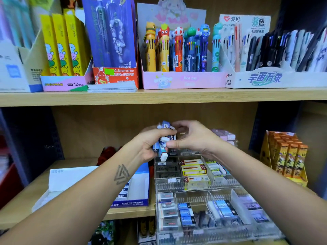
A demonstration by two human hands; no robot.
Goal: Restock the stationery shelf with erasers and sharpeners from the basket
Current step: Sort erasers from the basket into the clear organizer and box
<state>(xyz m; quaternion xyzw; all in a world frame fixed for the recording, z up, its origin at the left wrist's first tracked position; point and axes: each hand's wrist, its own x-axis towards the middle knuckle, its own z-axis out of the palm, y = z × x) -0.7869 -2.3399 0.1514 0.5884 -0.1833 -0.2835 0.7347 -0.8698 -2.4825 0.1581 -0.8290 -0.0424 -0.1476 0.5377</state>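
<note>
— Hands?
— Left hand (150, 144) curled round a bunch of blue-and-white sleeved erasers (163, 142), held over the far end of the clear acrylic organiser (200, 191). Right hand (192, 137) pinching into the same bunch from the right, thumb low, fingers arched over the top. Exact count of erasers in the grip not readable.

— Containers on the lower shelf?
— Acrylic organiser, stepped, divided into lanes. Near tier: grey-sleeved erasers (167, 212) in the left lane, blue-sleeved erasers (185, 215) just right of them, larger blue-and-white erasers (223, 209) further right. Middle tier: yellow-and-red eraser boxes (193, 169) in the centre, white erasers with green lettering (215, 167) to the right. Left of the organiser, open blue-and-white Pilot plastic eraser carton (139, 188), touching or just beside it; contents mostly covered by the left forearm. Far right, orange display box (286, 156) packed with upright orange packs.

— Upper shelf?
— Left to right: yellow boxed sets in a pastel tray (62, 84), purple pen blister pack in a red box (115, 75), pink tray (182, 80) of character-topped multicolour pens, white tray (261, 79) of dark and white pens.

— Hidden or unclear?
— Far tier of the organiser masked by both hands. Pink items (225, 135) behind the right hand blurred, type undetermined. Red object (108, 152) behind the left wrist unidentified. Basket not in view. Organiser's near edge cut off by the frame.
</note>
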